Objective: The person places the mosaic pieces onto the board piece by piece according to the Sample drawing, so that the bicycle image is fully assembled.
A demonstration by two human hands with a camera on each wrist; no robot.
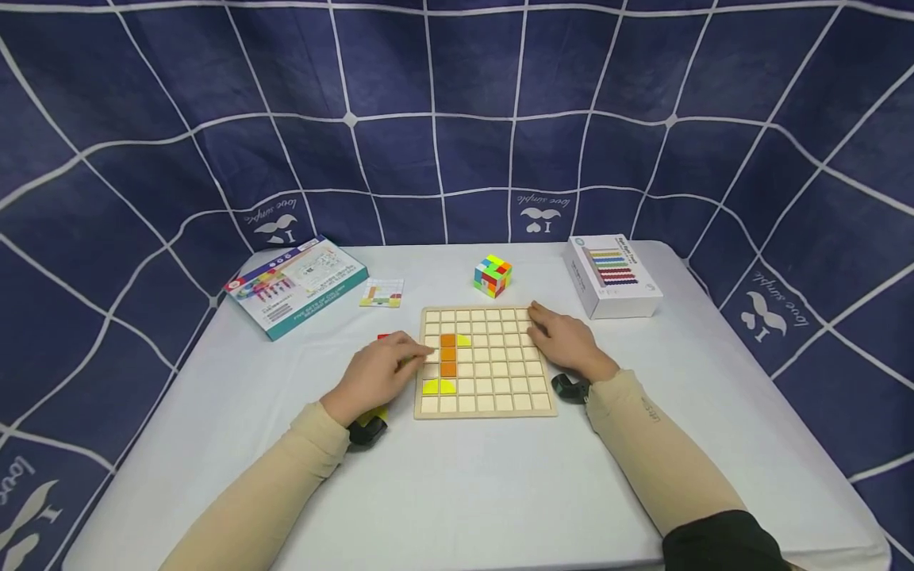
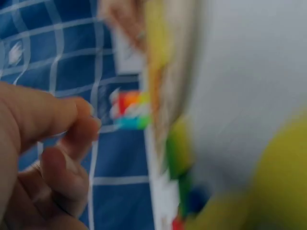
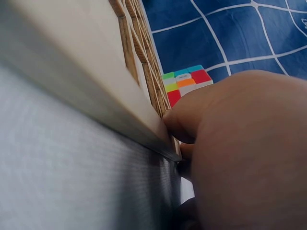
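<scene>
"How do the arms sit from your end?"

"I've got both reaching forward: the left forearm [image 1: 274, 480] slanting in from the left, the right forearm [image 1: 660, 452] from the right, each in a beige sleeve ending near the wrist."

"And the hands?"

"My left hand [image 1: 376, 376] points inward, back up; close in, I see its fingers [image 2: 67, 175] bent, nothing between them. My right hand [image 1: 569, 342] angles forward and inward, its back up too."
</scene>
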